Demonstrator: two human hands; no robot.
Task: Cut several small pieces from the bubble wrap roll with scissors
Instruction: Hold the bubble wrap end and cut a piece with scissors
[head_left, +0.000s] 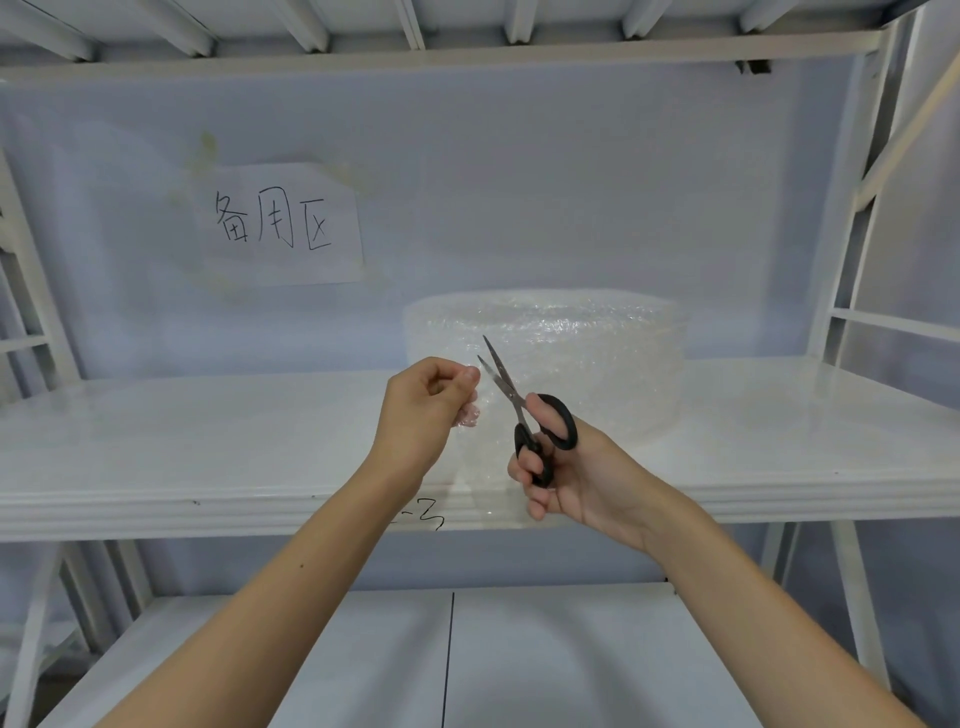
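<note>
A clear bubble wrap roll (592, 353) stands on the white middle shelf (182, 452), right of centre. A loose sheet (485, 478) hangs from it over the shelf's front edge. My left hand (426, 410) pinches the sheet's upper left edge between thumb and fingers. My right hand (561, 478) grips black-handled scissors (524, 415), fingers through the loops. The steel blades point up and left, slightly parted, their tips close to my left fingertips at the sheet's edge.
A paper sign (280, 223) with handwritten characters is taped to the back wall at left. White metal uprights (841, 260) frame the rack at both sides. A lower shelf (519, 660) lies beneath my forearms, and another shelf spans overhead.
</note>
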